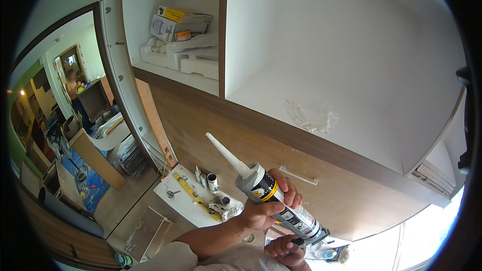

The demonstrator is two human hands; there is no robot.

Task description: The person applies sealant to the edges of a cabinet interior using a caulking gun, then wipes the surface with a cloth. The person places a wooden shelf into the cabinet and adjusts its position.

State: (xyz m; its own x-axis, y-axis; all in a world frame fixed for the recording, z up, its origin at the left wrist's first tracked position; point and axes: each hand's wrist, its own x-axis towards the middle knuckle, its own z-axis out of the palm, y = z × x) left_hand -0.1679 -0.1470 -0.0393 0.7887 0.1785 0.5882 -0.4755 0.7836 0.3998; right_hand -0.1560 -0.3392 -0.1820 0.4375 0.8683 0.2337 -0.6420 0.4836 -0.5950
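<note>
At far left, through an open doorway, another person (74, 93) stands in a cluttered room with a blue sheet (93, 183) spread on its floor. Nearer, a white board (188, 206) below carries scissors (172, 193), a yellow spirit level (193, 195) and small tubes (208, 179). Above it, the left bay of a white cabinet holds cardboard boxes (178, 25) on foam packing (178, 55). At centre the person's left hand (266, 206) is wrapped round the front of a caulking gun's sealant cartridge (276, 200), its long white nozzle (226, 153) raised and pointing up-left, short of any surface; the right hand (283, 248) is curled round the gun's rear end at the bottom edge. To the right, the larger empty bay (351, 70) shows a rough white patch (311, 115) on its floor panel, above a brown wood front (281, 130). Judging by the nozzle held in the air and no fresh bead visible along the joints, sealing seems not yet begun, with all seams left to do
</note>
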